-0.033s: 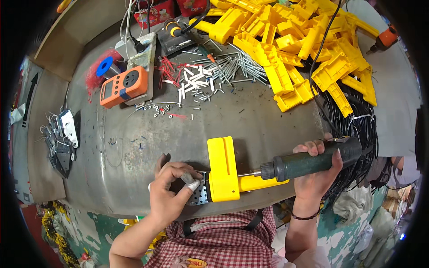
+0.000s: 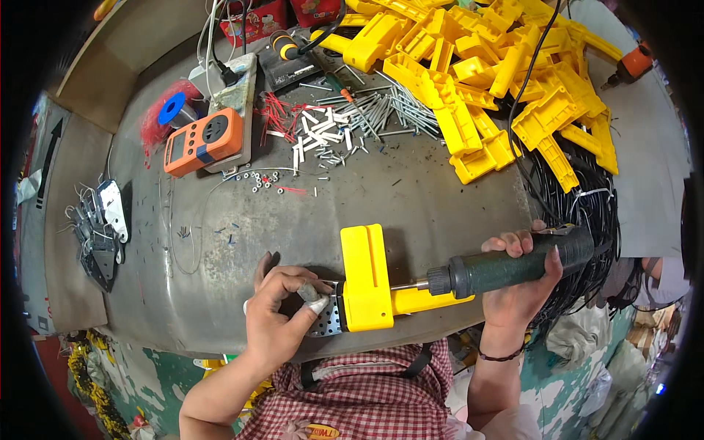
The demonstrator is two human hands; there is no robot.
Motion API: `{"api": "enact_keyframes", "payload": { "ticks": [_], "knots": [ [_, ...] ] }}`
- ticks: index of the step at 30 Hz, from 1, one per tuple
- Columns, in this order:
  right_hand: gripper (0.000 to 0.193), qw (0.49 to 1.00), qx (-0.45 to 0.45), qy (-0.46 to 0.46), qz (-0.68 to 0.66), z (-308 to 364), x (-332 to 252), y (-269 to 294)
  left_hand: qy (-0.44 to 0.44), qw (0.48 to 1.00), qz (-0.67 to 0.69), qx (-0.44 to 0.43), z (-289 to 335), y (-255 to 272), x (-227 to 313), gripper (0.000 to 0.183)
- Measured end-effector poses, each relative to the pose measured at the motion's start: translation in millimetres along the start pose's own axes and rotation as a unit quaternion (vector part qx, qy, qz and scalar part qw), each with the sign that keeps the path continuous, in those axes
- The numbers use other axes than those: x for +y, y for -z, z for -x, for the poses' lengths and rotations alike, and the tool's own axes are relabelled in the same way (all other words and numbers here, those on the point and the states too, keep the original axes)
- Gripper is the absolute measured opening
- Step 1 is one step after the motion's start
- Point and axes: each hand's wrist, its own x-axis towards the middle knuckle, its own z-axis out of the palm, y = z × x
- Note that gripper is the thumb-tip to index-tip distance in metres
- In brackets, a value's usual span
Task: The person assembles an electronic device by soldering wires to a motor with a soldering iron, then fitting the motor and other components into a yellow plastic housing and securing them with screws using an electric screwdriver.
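Note:
Near the table's front edge lies a yellow plastic housing [image 2: 367,275] with a yellow handle [image 2: 429,301] stretching to its right. A perforated metal plate [image 2: 326,319] sticks out of the housing's left side. My left hand [image 2: 282,308] is closed in a pinch at this plate's upper edge, with white wrapping on the thumb; anything small between the fingertips is hidden. My right hand [image 2: 521,282] grips a dark green electric screwdriver [image 2: 506,270] held level. Its thin shaft points left and reaches the housing's right side, just above the handle.
Yellow plastic parts [image 2: 469,88] are heaped at the back right, beside black cables [image 2: 572,213]. Long screws [image 2: 374,110], white sleeves [image 2: 319,132] and small nuts [image 2: 268,180] lie mid-table. An orange meter [image 2: 203,143] stands back left; metal plates [image 2: 103,235] with wires lie left.

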Motion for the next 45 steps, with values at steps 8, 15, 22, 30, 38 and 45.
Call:
{"api": "enact_keyframes", "payload": {
  "ticks": [8, 15, 22, 30, 38, 45],
  "knots": [
    [0.034, 1.000, -0.006, 0.012, -0.010, 1.8, 1.7, -0.2, 0.003, 0.999, 0.037, 0.002, -1.2, -0.8, 0.1, 0.017],
    [0.033, 0.999, -0.036, 0.009, -0.030, 0.7, 3.5, -5.8, -0.008, 0.999, 0.031, 0.018, -0.1, -1.2, -2.3, 0.019],
    [0.034, 1.000, -0.026, 0.017, -0.001, 2.5, 3.7, -8.5, -0.105, 0.989, -0.106, 0.003, -3.2, -1.1, 7.0, 0.027],
    [0.036, 0.999, -0.023, 0.035, 0.013, 0.5, 5.2, -6.1, -0.138, 0.983, -0.124, 0.007, -3.1, -6.7, 0.2, 0.025],
    [0.039, 0.999, -0.012, 0.029, 0.016, 1.7, 3.9, -8.3, -0.139, 0.983, -0.121, 0.013, -3.1, -7.9, 1.8, 0.030],
    [0.040, 0.999, -0.033, 0.027, 0.011, 0.1, 3.1, -8.1, -0.169, 0.976, -0.132, 0.039, -0.8, -16.1, -1.3, 0.027]
  ]
}}
